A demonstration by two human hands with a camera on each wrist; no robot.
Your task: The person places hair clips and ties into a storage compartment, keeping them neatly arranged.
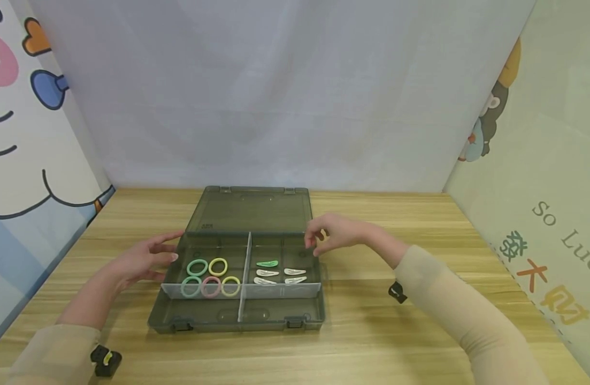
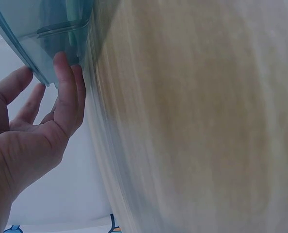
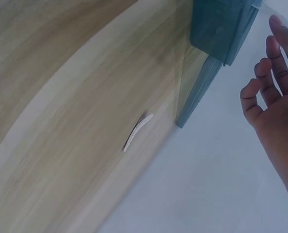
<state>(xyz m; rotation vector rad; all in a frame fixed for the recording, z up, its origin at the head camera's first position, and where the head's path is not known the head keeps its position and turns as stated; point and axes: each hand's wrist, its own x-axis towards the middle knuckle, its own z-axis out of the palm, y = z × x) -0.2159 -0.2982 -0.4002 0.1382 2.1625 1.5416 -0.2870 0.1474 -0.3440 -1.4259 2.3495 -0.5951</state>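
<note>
A dark translucent divided box lies on the table with its lid folded back. Its back-left compartment has several ring-shaped hair ties in green, yellow and pink. In the back-right one are a green snap hair clip and several whitish snap hair clips. My left hand has its fingertips at the box's left wall. Over the right wall is my right hand, fingers loosely bent; the right wrist view shows nothing held. A white hair clip lies on the table there, hidden in the head view.
The box stands on a wood-grain table. A pale cloth backdrop rises behind it, with printed panels at the left and right. Black wrist mounts hang by both sleeves.
</note>
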